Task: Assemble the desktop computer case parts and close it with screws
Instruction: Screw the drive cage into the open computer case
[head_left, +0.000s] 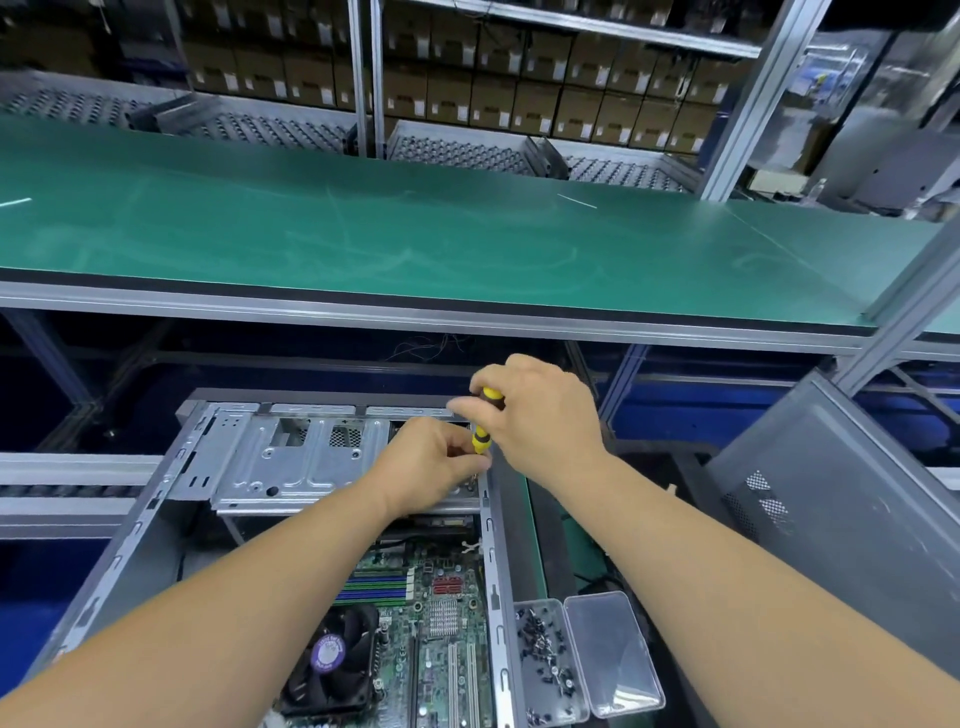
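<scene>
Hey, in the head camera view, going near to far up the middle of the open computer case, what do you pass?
CPU fan → green memory slots → metal drive bracket → left hand → screwdriver gripped by right hand → green shelf

Factory assy line: green-matted workbench (415, 234), roller racks (457, 150), stacked cartons (519, 93) behind.
</scene>
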